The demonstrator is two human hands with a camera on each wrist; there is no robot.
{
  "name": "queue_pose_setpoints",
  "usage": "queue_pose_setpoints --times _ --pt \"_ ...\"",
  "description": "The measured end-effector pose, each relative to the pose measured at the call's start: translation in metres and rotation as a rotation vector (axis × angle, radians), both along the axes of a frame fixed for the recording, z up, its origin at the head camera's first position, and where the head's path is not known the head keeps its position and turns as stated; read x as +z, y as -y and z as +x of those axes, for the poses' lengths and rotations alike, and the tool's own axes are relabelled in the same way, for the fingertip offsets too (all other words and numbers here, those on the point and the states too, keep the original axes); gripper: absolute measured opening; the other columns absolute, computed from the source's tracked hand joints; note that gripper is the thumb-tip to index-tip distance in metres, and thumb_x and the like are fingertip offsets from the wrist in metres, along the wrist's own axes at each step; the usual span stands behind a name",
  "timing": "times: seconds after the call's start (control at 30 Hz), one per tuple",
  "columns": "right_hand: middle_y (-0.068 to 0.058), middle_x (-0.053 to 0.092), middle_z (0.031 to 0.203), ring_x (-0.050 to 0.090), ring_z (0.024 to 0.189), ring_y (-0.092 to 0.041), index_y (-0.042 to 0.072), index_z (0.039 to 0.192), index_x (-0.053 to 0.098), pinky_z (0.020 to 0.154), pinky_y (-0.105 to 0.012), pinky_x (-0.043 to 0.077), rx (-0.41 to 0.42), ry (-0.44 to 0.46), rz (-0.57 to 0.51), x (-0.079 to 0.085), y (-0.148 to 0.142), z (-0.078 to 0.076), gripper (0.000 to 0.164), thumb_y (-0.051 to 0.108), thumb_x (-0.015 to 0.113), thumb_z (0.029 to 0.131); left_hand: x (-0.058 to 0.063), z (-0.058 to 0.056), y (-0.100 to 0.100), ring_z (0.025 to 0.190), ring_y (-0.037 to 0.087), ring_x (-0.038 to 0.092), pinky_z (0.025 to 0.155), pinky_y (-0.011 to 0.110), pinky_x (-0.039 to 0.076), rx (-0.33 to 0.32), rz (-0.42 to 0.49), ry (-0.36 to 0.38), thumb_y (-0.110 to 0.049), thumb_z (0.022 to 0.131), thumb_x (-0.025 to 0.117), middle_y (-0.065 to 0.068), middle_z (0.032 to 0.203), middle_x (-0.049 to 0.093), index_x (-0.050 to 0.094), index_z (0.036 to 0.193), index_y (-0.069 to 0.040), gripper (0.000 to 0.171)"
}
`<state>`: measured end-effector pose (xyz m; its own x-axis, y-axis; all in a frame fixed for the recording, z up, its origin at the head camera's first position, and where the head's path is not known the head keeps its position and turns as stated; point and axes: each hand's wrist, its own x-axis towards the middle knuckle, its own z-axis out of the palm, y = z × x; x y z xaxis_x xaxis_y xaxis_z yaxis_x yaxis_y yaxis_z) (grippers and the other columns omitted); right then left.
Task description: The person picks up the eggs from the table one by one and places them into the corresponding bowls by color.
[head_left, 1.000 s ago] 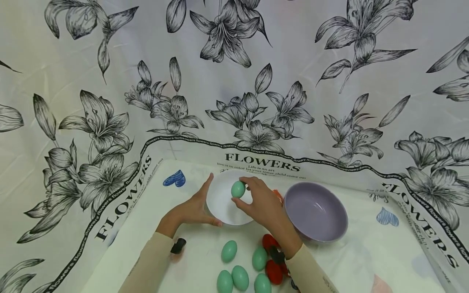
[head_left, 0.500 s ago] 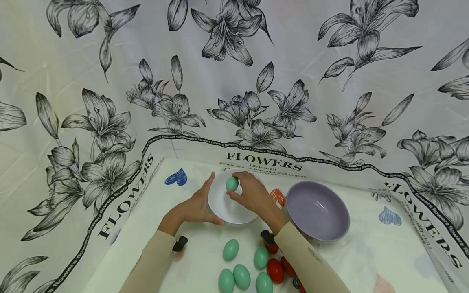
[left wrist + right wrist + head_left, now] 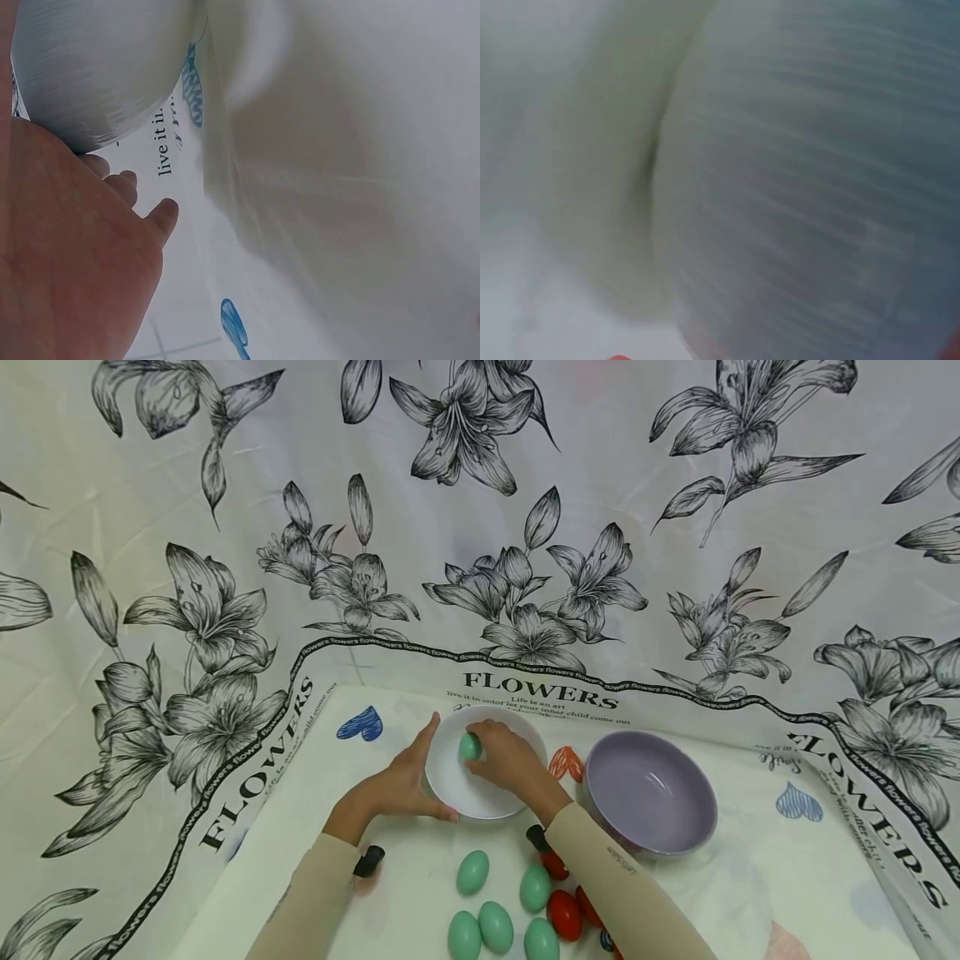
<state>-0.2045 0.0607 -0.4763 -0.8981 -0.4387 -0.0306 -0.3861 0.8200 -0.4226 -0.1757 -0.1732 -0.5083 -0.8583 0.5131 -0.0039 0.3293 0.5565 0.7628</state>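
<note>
Checking head: I've got the right hand (image 3: pixel 504 757) pinching a green egg (image 3: pixel 470 747) over or inside the white bowl (image 3: pixel 468 795), left hand (image 3: pixel 399 785) against its side, thumb and fingers apart. Left wrist: same contact. Right wrist: blurry bowl wall.

2 beige sleeves (image 3: pixel 611 889) bear small dark print (image 3: pixel 621 860).

On the cloth (image 3: pixel 750 902), a bowl (image 3: pixel 480 802) stood with the left hand (image 3: pixel 397 789) against its left side and an egg (image 3: pixel 469 747) in the right hand (image 3: pixel 512 762) over it, a second bowl (image 3: pixel 651 793) just to its right, and loose eggs (image 3: pixel 473 872) in front, some beside the right forearm (image 3: pixel 626 881).
</note>
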Motion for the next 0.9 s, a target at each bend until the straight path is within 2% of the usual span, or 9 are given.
queue_pose_setpoints --times 0.17,0.53,0.7,0.9 --pt "-0.006 0.063 0.14 0.062 0.127 -0.022 0.012 0.149 0.059 0.109 -0.039 0.052 0.001 0.029 0.064 -0.009 0.004 0.0 0.063 0.032 0.084 0.094 -0.001 0.001 0.001 0.158 0.037 0.028 0.121 0.062 0.034 -0.006 0.003 -0.009 -0.062 0.06 0.1 0.007 0.177 0.013 -0.016 0.169 -0.03 0.161" --pt "-0.006 0.061 0.142 0.062 0.125 -0.022 0.015 0.152 0.055 0.105 -0.04 0.054 -0.004 -0.019 0.106 -0.013 0.003 0.004 0.068 0.037 0.083 0.094 -0.003 0.0 0.0 0.158 0.038 0.028 0.121 0.063 0.035 -0.005 -0.023 -0.014 -0.064 0.06 0.099 0.008 0.177 0.015 -0.016 0.169 -0.03 0.161" --pt "-0.009 0.06 0.145 0.062 0.125 -0.026 0.015 0.155 0.053 0.105 -0.044 0.054 -0.006 -0.037 0.099 -0.007 0.0 0.009 0.072 0.038 0.083 0.094 -0.003 0.0 0.0 0.157 0.039 0.029 0.12 0.062 0.036 -0.008 -0.028 -0.022 -0.065 0.061 0.098 0.009 0.177 0.014 -0.016 0.169 -0.03 0.161" --pt "-0.012 0.057 0.15 0.06 0.131 -0.032 0.014 0.156 0.052 0.107 -0.05 0.053 -0.023 -0.073 0.046 0.008 -0.011 0.018 0.073 0.035 0.084 0.093 -0.002 0.0 0.0 0.159 0.04 0.025 0.12 0.065 0.033 0.007 -0.031 -0.009 -0.064 0.061 0.098 0.008 0.178 0.009 -0.016 0.168 -0.031 0.16"
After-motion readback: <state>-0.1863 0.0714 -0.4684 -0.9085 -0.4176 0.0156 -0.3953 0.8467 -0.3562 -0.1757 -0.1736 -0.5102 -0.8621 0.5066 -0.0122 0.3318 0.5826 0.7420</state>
